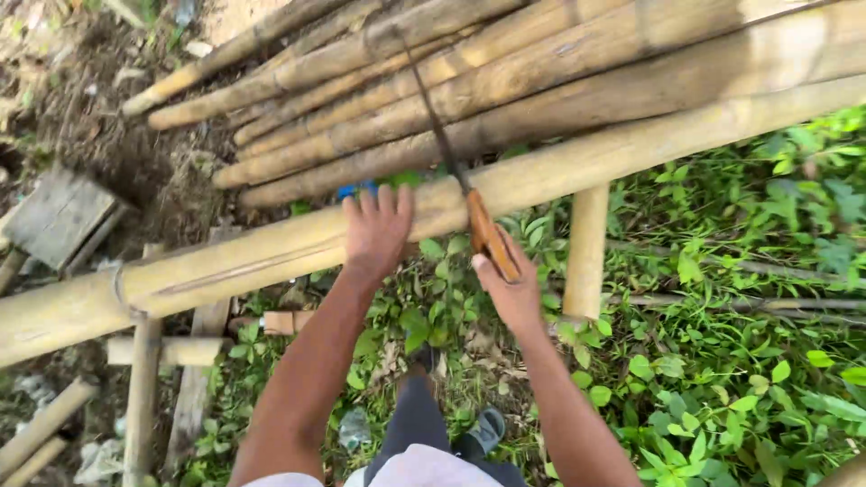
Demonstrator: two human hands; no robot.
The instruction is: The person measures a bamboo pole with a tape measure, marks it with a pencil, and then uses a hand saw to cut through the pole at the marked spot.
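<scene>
A long thick bamboo pole (271, 257) runs across the view from lower left to upper right. My left hand (377, 227) lies flat on it, fingers spread, pressing on its near side. My right hand (510, 284) is shut on the wooden handle of a hand saw (444, 135). The saw's dark narrow blade crosses the pole just right of my left hand and reaches up over the stacked poles behind.
A stack of bamboo poles (469, 81) lies behind. A short upright bamboo post (586, 252) stands under the pole at the right. Wooden stakes and planks (144, 379) are at the lower left. Green weeds (722, 343) cover the ground. My foot (487, 431) is below.
</scene>
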